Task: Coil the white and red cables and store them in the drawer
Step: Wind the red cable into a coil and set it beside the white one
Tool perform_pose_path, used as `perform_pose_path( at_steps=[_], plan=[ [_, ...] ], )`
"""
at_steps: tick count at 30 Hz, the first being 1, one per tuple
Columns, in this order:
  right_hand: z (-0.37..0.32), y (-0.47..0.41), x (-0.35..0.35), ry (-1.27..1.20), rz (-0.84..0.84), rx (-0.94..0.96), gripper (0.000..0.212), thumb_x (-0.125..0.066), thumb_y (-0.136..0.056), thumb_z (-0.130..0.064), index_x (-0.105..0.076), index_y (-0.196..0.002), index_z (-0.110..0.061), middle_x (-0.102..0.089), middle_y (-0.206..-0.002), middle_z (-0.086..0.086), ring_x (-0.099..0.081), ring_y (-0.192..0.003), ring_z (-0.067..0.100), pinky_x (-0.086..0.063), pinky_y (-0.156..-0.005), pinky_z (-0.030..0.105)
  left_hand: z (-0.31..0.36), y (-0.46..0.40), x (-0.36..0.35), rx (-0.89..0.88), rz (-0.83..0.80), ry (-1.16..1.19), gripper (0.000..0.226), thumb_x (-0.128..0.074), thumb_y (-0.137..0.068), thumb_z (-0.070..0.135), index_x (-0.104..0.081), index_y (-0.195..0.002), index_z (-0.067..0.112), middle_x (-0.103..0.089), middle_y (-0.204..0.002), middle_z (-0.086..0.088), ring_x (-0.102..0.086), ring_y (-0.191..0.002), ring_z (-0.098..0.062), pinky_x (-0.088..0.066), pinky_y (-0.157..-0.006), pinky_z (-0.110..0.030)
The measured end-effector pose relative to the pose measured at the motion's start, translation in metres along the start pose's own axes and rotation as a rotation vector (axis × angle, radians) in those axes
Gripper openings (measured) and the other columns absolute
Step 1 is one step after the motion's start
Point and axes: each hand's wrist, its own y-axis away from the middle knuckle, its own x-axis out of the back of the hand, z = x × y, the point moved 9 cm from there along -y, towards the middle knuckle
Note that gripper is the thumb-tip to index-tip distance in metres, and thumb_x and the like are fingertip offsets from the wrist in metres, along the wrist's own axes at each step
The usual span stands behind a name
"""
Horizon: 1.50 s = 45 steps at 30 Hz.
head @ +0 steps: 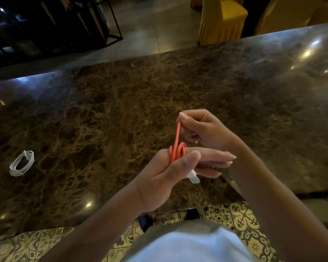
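Dark brown marble counter [121, 103], glossy, ceiling lights reflecting off it. Patterned floor tiles [242, 218] below its near edge, black metal shelving [64, 21] back left, chair in a yellow cover [222, 19] behind the counter.

Far left on the counter: white cable [21, 163], already coiled into a loose ring, lying flat, well apart from both hands.

Centre, above the near edge of the counter: left hand [170, 178] palm up, fingers straight and pressed together pointing right. Red cable [177, 151] is looped around those fingers, several turns side by side. Thumb presses down over the turns. White plug [193, 176] sticks out under the thumb, toward the person.

Just above and right: right hand [203, 129] pinches the free run of the red cable between thumb and forefinger, other fingers curled. That run goes taut from the pinch straight down to the loops.

No drawer in view.
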Motion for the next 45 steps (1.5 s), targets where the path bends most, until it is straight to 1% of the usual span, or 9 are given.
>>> perform_pose_path(
  at_steps=[2, 8, 15, 18, 21, 29, 38, 42, 45],
  plan=[
    [0.006, -0.003, -0.002, 0.028, 0.023, -0.002, 0.038, -0.062, -0.096, -0.051, -0.066, -0.081, -0.017, -0.035, -0.067, 0.012, -0.026, -0.055, 0.022, -0.017, -0.05, 0.043, -0.006, -0.006, 0.009, 0.012, 0.038, 0.05, 0.046, -0.04, -0.104, 0.023, -0.061, -0.136, -0.002, -0.066, -0.136, -0.022, -0.065, -0.127, -0.033, -0.054, -0.104, -0.042],
    [-0.035, -0.003, 0.02, 0.141, 0.28, 0.186, 0.032, -0.057, -0.103, -0.035, -0.064, -0.073, -0.024, -0.037, -0.061, 0.01, -0.03, -0.05, 0.018, -0.024, -0.044, 0.032, -0.031, -0.008, 0.003, 0.058, 0.01, -0.097, 0.044, -0.037, -0.102, 0.0, -0.053, -0.143, -0.003, -0.064, -0.139, -0.022, -0.064, -0.13, -0.028, -0.052, -0.108, -0.037],
    [-0.073, -0.009, 0.028, 0.142, 0.248, 0.333, 0.033, -0.052, -0.105, -0.025, -0.058, -0.077, -0.008, -0.034, -0.059, 0.003, -0.027, -0.049, 0.016, -0.024, -0.043, 0.029, -0.013, -0.013, -0.009, -0.017, -0.06, -0.1, 0.053, -0.033, -0.094, -0.016, -0.054, -0.141, -0.003, -0.06, -0.145, -0.018, -0.057, -0.139, -0.026, -0.046, -0.115, -0.044],
    [-0.045, -0.003, 0.04, 0.039, 0.282, 0.268, 0.049, -0.063, -0.102, -0.039, -0.058, -0.081, 0.005, -0.035, -0.058, -0.003, -0.027, -0.047, 0.01, -0.022, -0.042, 0.024, -0.011, -0.011, 0.001, -0.032, -0.033, -0.027, 0.05, -0.034, -0.094, -0.016, -0.056, -0.138, -0.004, -0.062, -0.142, -0.02, -0.057, -0.138, -0.027, -0.046, -0.115, -0.04],
    [-0.028, 0.009, 0.043, -0.033, 0.277, 0.221, 0.037, -0.069, -0.092, -0.05, -0.067, -0.079, -0.015, -0.034, -0.059, -0.002, -0.028, -0.047, 0.007, -0.024, -0.043, 0.02, -0.018, -0.006, 0.009, -0.035, -0.015, 0.1, 0.039, -0.04, -0.102, -0.004, -0.059, -0.136, -0.007, -0.065, -0.136, -0.026, -0.059, -0.135, -0.036, -0.046, -0.114, -0.044],
    [-0.074, 0.013, 0.034, -0.004, 0.231, 0.333, 0.033, -0.061, -0.101, -0.033, -0.061, -0.084, -0.004, -0.047, -0.062, -0.011, -0.033, -0.048, 0.004, -0.027, -0.044, 0.019, -0.075, -0.014, 0.013, 0.106, 0.143, 0.314, 0.031, -0.05, -0.103, 0.003, -0.069, -0.127, -0.001, -0.071, -0.126, -0.024, -0.066, -0.124, -0.042, -0.05, -0.11, -0.044],
    [-0.07, 0.0, 0.023, 0.051, 0.187, 0.295, 0.026, -0.047, -0.105, -0.013, -0.057, -0.082, -0.004, -0.047, -0.06, -0.017, -0.034, -0.049, 0.005, -0.029, -0.045, 0.019, -0.086, -0.021, 0.029, 0.142, 0.247, 0.017, 0.03, -0.045, -0.096, -0.019, -0.071, -0.108, -0.012, -0.073, -0.117, -0.026, -0.07, -0.118, -0.034, -0.055, -0.104, -0.039],
    [-0.051, -0.007, 0.042, -0.081, 0.263, 0.246, 0.03, -0.046, -0.106, -0.017, -0.055, -0.081, -0.004, -0.043, -0.059, -0.011, -0.032, -0.047, 0.005, -0.027, -0.042, 0.019, -0.067, -0.022, 0.016, 0.093, 0.179, -0.093, 0.041, -0.046, -0.087, -0.016, -0.077, -0.101, 0.007, -0.076, -0.117, -0.015, -0.071, -0.116, -0.028, -0.056, -0.102, -0.037],
    [-0.016, -0.004, 0.06, -0.153, 0.352, 0.154, 0.033, -0.052, -0.103, -0.029, -0.057, -0.079, -0.008, -0.042, -0.058, -0.01, -0.029, -0.046, 0.004, -0.024, -0.04, 0.017, -0.032, -0.023, 0.013, -0.052, 0.145, -0.067, 0.031, -0.049, -0.092, -0.014, -0.075, -0.105, -0.002, -0.075, -0.119, -0.017, -0.071, -0.117, -0.031, -0.056, -0.102, -0.039]
  ],
)
